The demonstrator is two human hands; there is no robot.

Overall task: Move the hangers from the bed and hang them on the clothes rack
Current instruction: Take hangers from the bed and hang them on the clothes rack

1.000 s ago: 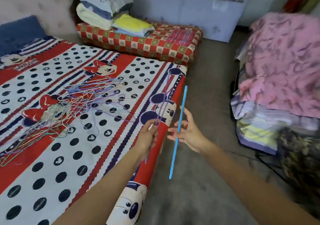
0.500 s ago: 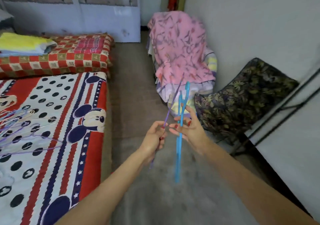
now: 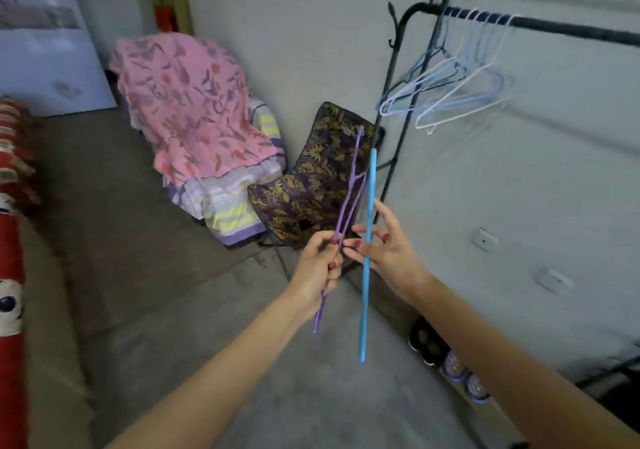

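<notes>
View: single head-worn wide-angle camera, no second view to overlap with.
Height: above both forearms, looking forward and down.
Facing: toward a grey wall corner, with the black metal clothes rack [image 3: 512, 22] upper right.
Nearness: close to the left hand [image 3: 317, 268] and right hand [image 3: 389, 253], mid-frame.
Edges: red patterned bed edge [image 3: 12, 310] at far left; grey floor [image 3: 156, 292] below.

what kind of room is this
Most likely a bedroom in a home: a black clothes rack with hangers stands by the wall, folded bedding under a pink cloth is piled in the corner, and a bed edge shows at left.
</notes>
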